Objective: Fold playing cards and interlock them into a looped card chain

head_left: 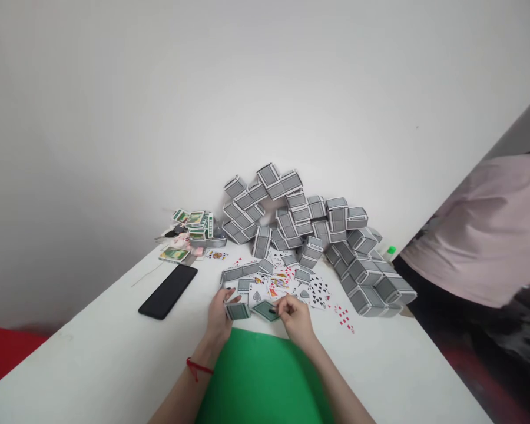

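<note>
My left hand (221,312) holds a folded card piece (238,311) with a grey-green back near the table's front edge. Just to the right, my right hand (294,318) pinches the right corner of a green-backed card (265,310), which lies tilted like a diamond. Beyond the hands are scattered playing cards, among them an ace of spades (257,296). A long folded card strip (241,272) rests behind my left hand. Farther back, grey-backed folded card blocks (291,218) are stacked against the wall.
A black phone (168,292) lies on the white table (101,353) at the left. Green card boxes (198,227) are piled behind it. More card blocks (371,277) spread along the right. A person in a pink top (486,229) is beyond the right edge, near a green cap (391,250).
</note>
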`<action>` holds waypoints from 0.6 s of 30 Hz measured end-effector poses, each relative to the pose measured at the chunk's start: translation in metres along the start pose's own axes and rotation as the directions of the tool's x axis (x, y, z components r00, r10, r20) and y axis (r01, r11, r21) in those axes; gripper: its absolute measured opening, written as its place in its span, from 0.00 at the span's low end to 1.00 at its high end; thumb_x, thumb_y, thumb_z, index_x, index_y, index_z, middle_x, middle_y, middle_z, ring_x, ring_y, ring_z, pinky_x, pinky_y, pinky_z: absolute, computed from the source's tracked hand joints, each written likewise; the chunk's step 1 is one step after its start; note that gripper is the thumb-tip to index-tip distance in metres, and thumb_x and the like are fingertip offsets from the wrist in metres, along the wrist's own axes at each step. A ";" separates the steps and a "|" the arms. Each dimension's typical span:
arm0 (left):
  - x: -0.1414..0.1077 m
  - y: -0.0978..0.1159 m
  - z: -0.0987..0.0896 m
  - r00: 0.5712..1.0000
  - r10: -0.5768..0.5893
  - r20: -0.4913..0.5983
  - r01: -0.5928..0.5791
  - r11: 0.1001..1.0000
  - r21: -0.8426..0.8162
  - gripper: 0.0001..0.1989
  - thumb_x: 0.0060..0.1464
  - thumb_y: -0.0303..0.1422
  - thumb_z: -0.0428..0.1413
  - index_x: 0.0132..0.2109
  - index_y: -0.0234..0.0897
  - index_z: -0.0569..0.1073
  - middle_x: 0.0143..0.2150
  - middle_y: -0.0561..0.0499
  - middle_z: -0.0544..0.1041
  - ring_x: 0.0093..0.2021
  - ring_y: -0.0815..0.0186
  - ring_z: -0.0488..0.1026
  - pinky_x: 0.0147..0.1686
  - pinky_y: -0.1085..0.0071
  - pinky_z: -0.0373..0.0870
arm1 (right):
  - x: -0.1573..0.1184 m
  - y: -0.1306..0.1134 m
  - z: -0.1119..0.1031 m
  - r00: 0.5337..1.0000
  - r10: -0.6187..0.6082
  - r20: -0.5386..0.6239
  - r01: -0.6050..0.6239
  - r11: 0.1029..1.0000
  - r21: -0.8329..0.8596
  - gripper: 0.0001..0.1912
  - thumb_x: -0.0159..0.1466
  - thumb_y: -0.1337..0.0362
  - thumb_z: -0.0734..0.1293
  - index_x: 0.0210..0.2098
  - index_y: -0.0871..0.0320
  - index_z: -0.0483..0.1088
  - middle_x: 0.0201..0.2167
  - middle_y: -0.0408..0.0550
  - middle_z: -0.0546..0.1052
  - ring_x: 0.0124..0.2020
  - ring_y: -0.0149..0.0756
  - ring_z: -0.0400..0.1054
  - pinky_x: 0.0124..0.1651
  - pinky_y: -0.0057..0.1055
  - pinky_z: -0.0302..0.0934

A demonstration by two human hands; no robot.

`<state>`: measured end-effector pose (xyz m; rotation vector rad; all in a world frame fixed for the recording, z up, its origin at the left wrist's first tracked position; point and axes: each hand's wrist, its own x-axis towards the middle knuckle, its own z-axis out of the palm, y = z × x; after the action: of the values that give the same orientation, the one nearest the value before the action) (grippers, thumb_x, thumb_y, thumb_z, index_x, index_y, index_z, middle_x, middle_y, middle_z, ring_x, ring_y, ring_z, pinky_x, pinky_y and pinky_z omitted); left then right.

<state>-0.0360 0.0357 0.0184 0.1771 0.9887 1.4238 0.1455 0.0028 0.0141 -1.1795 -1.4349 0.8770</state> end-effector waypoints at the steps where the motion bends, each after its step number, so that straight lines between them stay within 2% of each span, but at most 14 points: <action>1: 0.000 0.000 0.000 1.000 0.000 -0.001 0.000 1.000 -0.001 0.02 0.45 0.25 0.51 0.30 0.34 0.66 0.35 0.49 0.70 0.23 0.70 0.71 0.17 0.76 0.67 | 0.000 0.000 0.000 1.000 -0.004 0.002 0.004 1.000 0.007 0.06 0.47 0.73 0.60 0.18 0.56 0.62 0.26 0.45 0.74 0.29 0.33 0.69 0.35 0.29 0.64; 4: 0.000 0.000 0.000 1.000 -0.001 -0.004 0.001 1.000 -0.004 0.02 0.46 0.26 0.51 0.30 0.34 0.66 0.33 0.50 0.70 0.23 0.71 0.71 0.17 0.76 0.67 | -0.001 -0.001 0.002 1.000 -0.012 0.010 0.012 1.000 -0.014 0.06 0.47 0.73 0.60 0.18 0.56 0.62 0.26 0.46 0.74 0.30 0.33 0.69 0.35 0.30 0.64; 8: 0.000 -0.002 0.001 0.999 0.032 0.013 -0.032 0.999 0.019 0.03 0.45 0.26 0.51 0.31 0.35 0.66 0.34 0.50 0.69 0.22 0.71 0.71 0.17 0.75 0.67 | -0.004 -0.005 0.007 0.997 -0.040 0.066 0.049 0.989 -0.141 0.09 0.47 0.76 0.57 0.18 0.57 0.62 0.25 0.46 0.74 0.30 0.34 0.70 0.33 0.28 0.63; 13: 0.000 -0.006 0.001 0.989 0.135 0.055 -0.140 0.985 0.104 0.08 0.42 0.27 0.53 0.35 0.36 0.68 0.34 0.53 0.69 0.22 0.70 0.71 0.16 0.75 0.65 | -0.004 -0.018 0.012 0.975 -0.104 0.196 0.167 0.926 -0.337 0.13 0.46 0.80 0.55 0.17 0.56 0.62 0.23 0.44 0.74 0.33 0.34 0.70 0.35 0.27 0.61; 18: 0.002 -0.008 -0.001 0.986 0.162 0.046 -0.166 0.979 0.115 0.11 0.42 0.29 0.53 0.37 0.36 0.68 0.34 0.52 0.70 0.23 0.70 0.72 0.17 0.76 0.65 | 0.002 -0.025 0.011 0.959 -0.093 0.269 0.216 0.855 -0.471 0.14 0.44 0.81 0.54 0.17 0.56 0.61 0.21 0.43 0.73 0.31 0.32 0.69 0.33 0.24 0.58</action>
<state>-0.0313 0.0355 0.0115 0.3785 1.0486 1.5061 0.1290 -0.0011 0.0359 -1.3377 -2.0079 0.5565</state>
